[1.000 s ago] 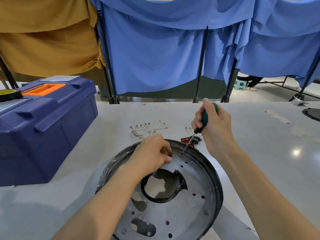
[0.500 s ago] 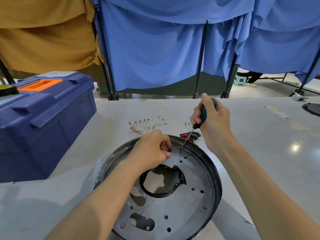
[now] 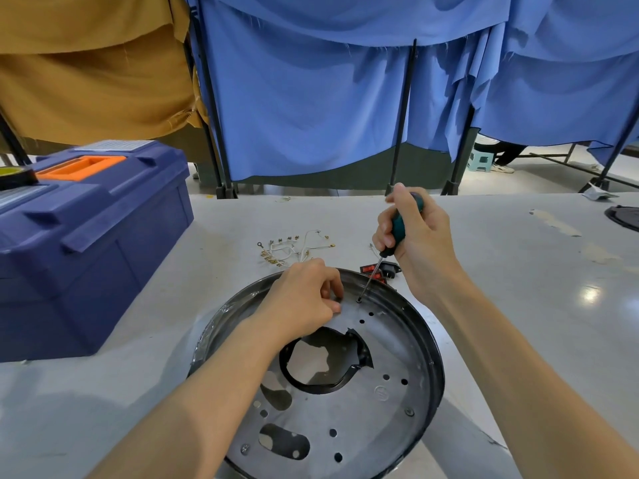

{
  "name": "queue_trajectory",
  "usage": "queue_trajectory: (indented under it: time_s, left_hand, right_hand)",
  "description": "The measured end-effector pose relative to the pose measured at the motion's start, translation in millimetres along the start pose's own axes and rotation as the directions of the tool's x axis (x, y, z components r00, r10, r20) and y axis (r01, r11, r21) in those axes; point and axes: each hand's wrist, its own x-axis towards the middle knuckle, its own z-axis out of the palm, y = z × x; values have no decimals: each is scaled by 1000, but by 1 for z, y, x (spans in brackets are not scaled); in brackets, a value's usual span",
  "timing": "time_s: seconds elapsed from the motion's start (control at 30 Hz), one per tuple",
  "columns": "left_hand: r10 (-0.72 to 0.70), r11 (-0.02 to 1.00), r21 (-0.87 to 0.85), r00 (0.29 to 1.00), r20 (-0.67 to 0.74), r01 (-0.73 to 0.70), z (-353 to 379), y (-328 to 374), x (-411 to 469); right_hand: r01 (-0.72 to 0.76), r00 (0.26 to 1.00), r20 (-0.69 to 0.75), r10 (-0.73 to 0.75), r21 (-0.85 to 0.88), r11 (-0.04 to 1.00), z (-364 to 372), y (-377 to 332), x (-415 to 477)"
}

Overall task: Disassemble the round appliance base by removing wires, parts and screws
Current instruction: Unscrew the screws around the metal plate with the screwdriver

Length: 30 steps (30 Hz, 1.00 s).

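Grey table (image 3: 518, 288), right hand (image 3: 418, 236) gripping screwdriver (image 3: 398, 226)

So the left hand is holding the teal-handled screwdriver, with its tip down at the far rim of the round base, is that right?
Not quite: it is the right hand that grips the teal-handled screwdriver, as the head view shows. Its tip is indeed down at the far rim of the round base. The left hand rests on the base beside the tip, fingers curled.

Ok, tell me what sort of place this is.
Likely a workshop teardown bench in a curtained booth: a toolbox on the table, a screwdriver at the stripped base, and cloth curtains on frames behind.
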Motion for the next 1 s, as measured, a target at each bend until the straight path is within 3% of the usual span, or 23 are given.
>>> queue_trajectory:
  time_s: [0.27,0.33,0.43,0.57,0.73,1.0]
  left_hand:
    - [-24,999,30,1000,8,23,-2,3,1]
    - [-48,997,-58,999,10,49,-2,6,2]
    - [-76,944,-322,997,-21,65,-8,15,6]
    - [-69,734,-679,993,-96,-15,-24,30,18]
    - [-26,613,-788,996,-90,-55,-30,36,27]
    - [-111,634,-770,975,-191,-79,-11,42,25]
  right_hand:
    - [98,995,58,-83,-362,927,7,-10,3]
    - [139,989,93,-113,-362,922,10,-13,0]
    - [189,979,145,-144,-367,911,15,-17,0]
    - [215,972,168,-162,-373,903,18,-17,5]
    - [180,972,200,-125,-282,942,13,-18,5]
    - [227,954,266,-137,-344,911,15,-19,8]
